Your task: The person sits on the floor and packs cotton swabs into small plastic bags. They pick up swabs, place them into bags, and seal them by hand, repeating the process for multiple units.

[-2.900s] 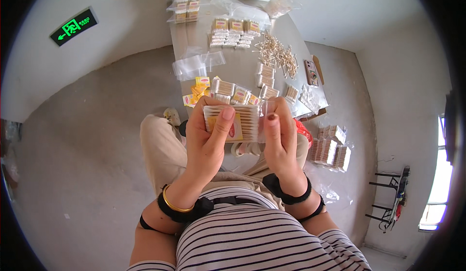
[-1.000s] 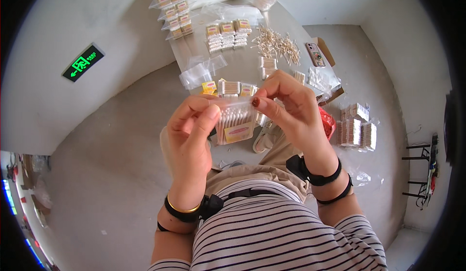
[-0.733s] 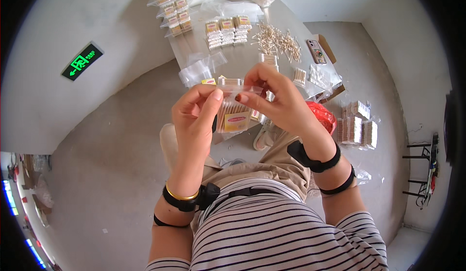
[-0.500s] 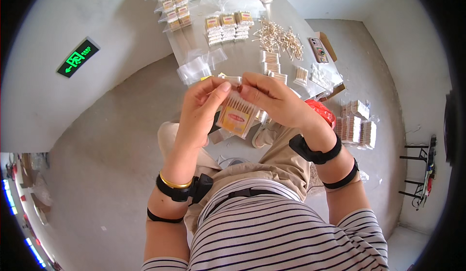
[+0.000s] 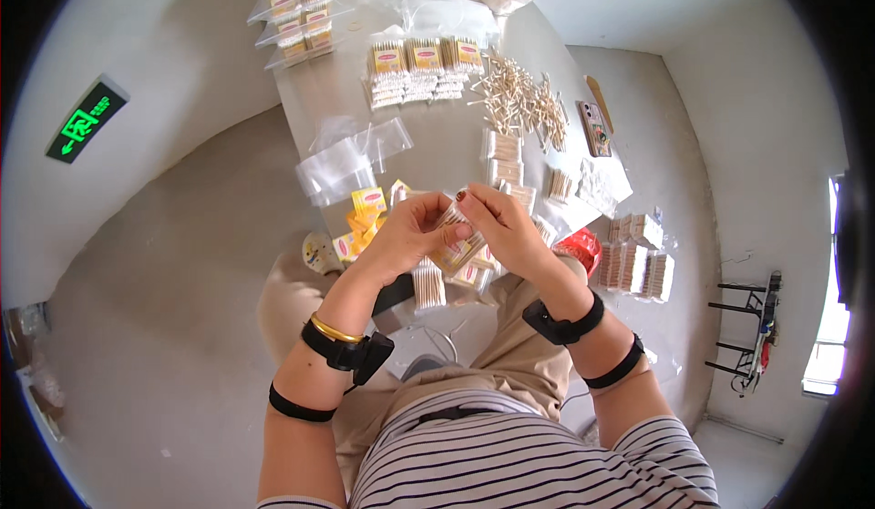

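Note:
Over the near edge of the table, my left hand (image 5: 412, 237) and my right hand (image 5: 501, 228) both pinch the top of a clear packet of cotton swabs (image 5: 458, 256). A yellow and white label card shows through its front. The fingers cover the packet's upper end. Just below it lies a loose bundle of cotton swabs (image 5: 427, 286). Yellow label cards (image 5: 367, 202) are scattered beside my left hand. More swab bundles (image 5: 504, 147) lie in a row beyond my right hand.
Filled packets (image 5: 314, 19) are stacked at the far left of the table (image 5: 314, 85). Labelled swab bundles (image 5: 425, 58), loose swabs (image 5: 524, 94) and a phone (image 5: 595, 129) lie farther back. Clear empty bags (image 5: 342, 170) are at left. Swab stacks (image 5: 629, 263) and a red bag (image 5: 581, 246) are at right.
My hands and the packet have moved down in the view, closer to my body, and the packet has tilted. The head view has shifted, showing more of the near table edge.

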### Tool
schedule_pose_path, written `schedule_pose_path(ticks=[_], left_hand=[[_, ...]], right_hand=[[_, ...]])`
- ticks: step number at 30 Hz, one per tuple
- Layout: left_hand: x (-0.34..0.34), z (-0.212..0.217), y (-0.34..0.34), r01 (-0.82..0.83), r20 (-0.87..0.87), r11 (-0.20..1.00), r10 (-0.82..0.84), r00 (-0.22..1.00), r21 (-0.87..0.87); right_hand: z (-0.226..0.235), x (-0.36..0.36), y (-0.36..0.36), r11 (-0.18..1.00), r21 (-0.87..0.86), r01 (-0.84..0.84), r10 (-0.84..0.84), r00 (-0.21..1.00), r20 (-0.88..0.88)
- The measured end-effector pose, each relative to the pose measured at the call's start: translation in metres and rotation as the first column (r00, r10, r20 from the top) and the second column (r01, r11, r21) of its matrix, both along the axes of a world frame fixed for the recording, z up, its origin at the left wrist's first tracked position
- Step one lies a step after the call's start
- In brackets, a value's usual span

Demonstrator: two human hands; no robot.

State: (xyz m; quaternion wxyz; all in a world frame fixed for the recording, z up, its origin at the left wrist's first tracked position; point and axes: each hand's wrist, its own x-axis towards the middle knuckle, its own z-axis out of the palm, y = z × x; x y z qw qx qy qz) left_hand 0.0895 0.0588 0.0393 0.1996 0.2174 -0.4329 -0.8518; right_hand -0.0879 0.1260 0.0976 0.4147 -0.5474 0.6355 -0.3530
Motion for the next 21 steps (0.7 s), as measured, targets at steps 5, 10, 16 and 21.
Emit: schedule_pose_path(ticks=[5, 10, 16, 21], left_hand=[[-0.017, -0.037, -0.047, -0.129, 0.168, 0.904, 0.213, 0.962, -0.407], [-0.008, -0.079, -0.076, -0.351, 0.183, 0.882, 0.419, 0.889, -0.314], [-0.011, -0.100, -0.087, -0.433, 0.151, 0.894, 0.446, 0.882, -0.112], [-0.011, -0.091, -0.095, -0.390, 0.221, 0.914, 0.406, 0.887, -0.115]], right_hand=[[-0.037, -0.025, -0.047, 0.977, -0.201, 0.073, -0.125, 0.958, -0.257], [-0.094, -0.052, -0.091, 0.944, -0.319, 0.089, -0.276, 0.741, -0.612], [-0.137, -0.057, -0.113, 0.939, -0.336, 0.079, -0.295, 0.687, -0.664], [-0.123, -0.052, -0.120, 0.896, -0.421, 0.145, -0.387, 0.719, -0.577]])
